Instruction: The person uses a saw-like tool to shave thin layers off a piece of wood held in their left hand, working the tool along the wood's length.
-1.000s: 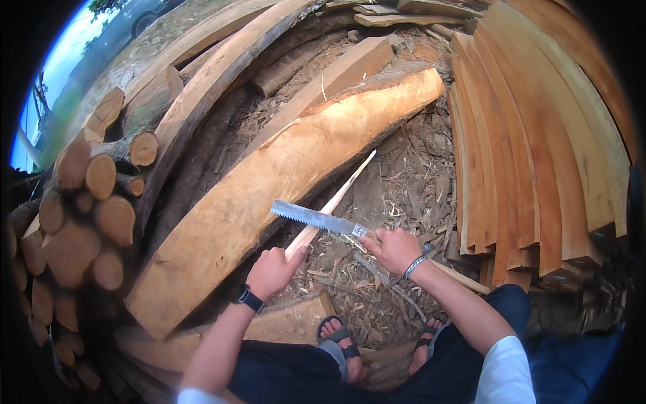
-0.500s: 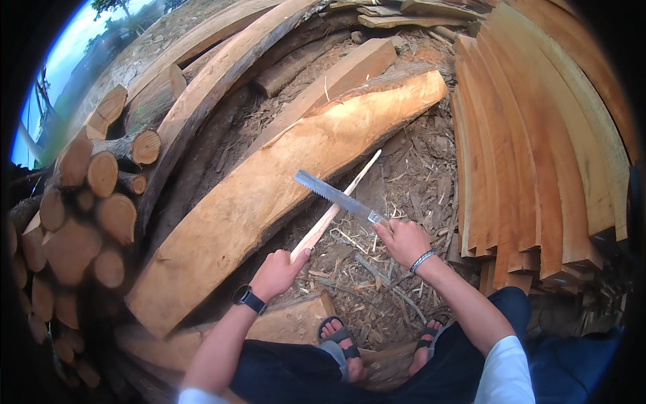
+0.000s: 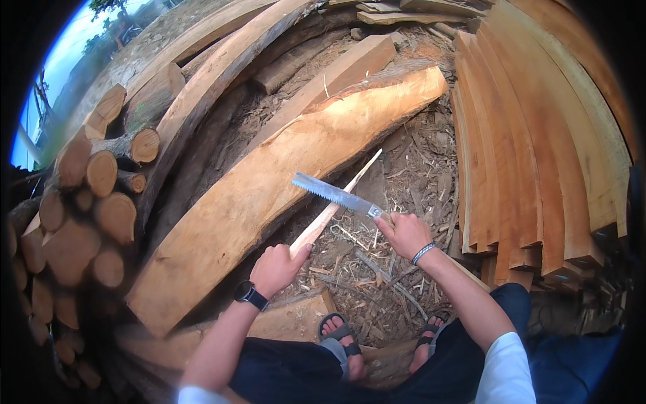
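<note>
- Gripping the near end of a thin wooden stick (image 3: 334,208), the left hand (image 3: 276,268) had its fingers curled fully round the pale, smooth shaft, a dark watch (image 3: 247,293) strapped at the wrist.
- The stick was long, narrow and tapering, a light cream colour, and it ran up and to the right from that fist towards a pointed far tip just beside the big slab.
- The right hand (image 3: 405,233) was wrapped tight about the handle of a hand saw (image 3: 334,194), fingers closed, with a beaded bracelet (image 3: 423,252) on the wrist.
- The saw's blade was flat grey metal, straight-backed, with a row of small teeth along its lower edge; it lay across the stick near its middle, pointing up and left from the hand.
- Whether the teeth actually touched the stick could not be told.
- Just left of the stick lay a thick rough-sawn slab (image 3: 269,188), orange-tan, with a wavy bark edge and a coarse, fibrous face.
- At the far left, round logs (image 3: 101,202) were stacked end-on, showing pale cut faces ringed by dark bark.
- On the right, thin curved boards (image 3: 531,148) stood on edge in close rows, smooth and reddish brown.
- The ground (image 3: 410,161) between was littered with chips, bark shreds and dry fibres.
- Two feet in grey strapped sandals (image 3: 340,333) stood below the hands, on the litter.
</note>
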{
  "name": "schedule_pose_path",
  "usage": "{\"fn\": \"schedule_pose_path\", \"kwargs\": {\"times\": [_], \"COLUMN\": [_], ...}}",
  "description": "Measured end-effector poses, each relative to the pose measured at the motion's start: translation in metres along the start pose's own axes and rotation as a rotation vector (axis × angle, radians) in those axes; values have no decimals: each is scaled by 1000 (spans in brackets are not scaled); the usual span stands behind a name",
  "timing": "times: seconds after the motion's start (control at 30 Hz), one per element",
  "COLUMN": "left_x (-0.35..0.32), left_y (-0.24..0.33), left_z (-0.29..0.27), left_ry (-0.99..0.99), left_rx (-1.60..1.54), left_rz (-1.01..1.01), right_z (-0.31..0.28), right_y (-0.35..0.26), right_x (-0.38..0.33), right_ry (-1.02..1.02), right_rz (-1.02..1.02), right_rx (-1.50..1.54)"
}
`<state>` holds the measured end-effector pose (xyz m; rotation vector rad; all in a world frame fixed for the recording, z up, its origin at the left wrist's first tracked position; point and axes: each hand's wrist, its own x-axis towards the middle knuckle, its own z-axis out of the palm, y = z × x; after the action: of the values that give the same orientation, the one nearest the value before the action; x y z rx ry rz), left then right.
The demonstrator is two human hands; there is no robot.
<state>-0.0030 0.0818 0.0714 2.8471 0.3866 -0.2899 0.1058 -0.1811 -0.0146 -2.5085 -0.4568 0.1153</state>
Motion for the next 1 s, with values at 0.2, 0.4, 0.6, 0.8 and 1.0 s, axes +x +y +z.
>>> {"fn": "schedule_pose_path", "kwargs": {"times": [0.2, 0.4, 0.6, 0.8, 1.0], "left_x": [-3, -7, -5, -6, -4], "left_y": [0, 10, 7, 9, 12], "left_z": [3, -4, -1, -2, -1], "left_ry": [40, 18, 102, 70, 117], "left_rx": [101, 138, 147, 172, 160], "left_rz": [13, 17, 44, 42, 46], "right_z": [3, -9, 14, 13, 11], "right_y": [-16, 7, -11, -18, -14], "right_x": [-17, 4, -12, -19, -9], "right_ry": [-108, 2, -96, -112, -60], "right_rz": [-53, 90, -31, -41, -86], "right_rx": [-64, 42, 12, -54, -47]}}
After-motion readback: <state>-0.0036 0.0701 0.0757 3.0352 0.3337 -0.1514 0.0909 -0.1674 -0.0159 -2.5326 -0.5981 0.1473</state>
